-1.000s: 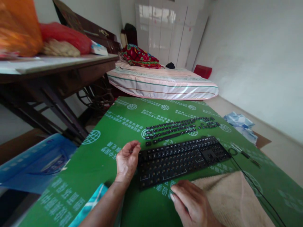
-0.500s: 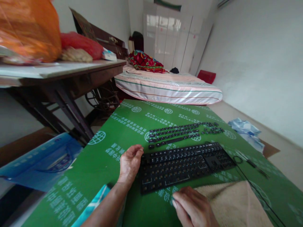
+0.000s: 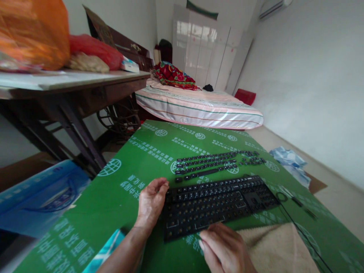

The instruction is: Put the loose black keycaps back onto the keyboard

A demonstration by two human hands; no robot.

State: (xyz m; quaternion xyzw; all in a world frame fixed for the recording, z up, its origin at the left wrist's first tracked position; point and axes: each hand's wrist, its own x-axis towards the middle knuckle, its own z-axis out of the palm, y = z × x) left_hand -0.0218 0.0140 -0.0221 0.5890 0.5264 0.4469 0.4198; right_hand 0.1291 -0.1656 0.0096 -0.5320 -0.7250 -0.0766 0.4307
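A black keyboard [image 3: 204,206] lies on the green table, with two rows of keys fitted along its far side and bare switches over most of the rest. My left hand [image 3: 152,201] is at its far left corner, fingers curled in against the edge. My right hand [image 3: 224,248] is just in front of the near edge, thumb and fingers drawn together; whatever they may hold is hidden. Beyond the keyboard, removed keycaps [image 3: 204,163] lie in several rows, with a looser group [image 3: 251,158] to their right.
The green table [image 3: 125,189] carries a tan cloth [image 3: 273,242] at right front, thin tools [image 3: 298,203] beside the keyboard cable, and a teal patterned item [image 3: 105,252] under my left forearm. A bed [image 3: 199,106] stands beyond; a sewing-machine table [image 3: 110,85] stands left.
The whole view has shifted slightly, the table contents sitting a little lower and further left. Both hands keep nearly the same place relative to the keyboard.
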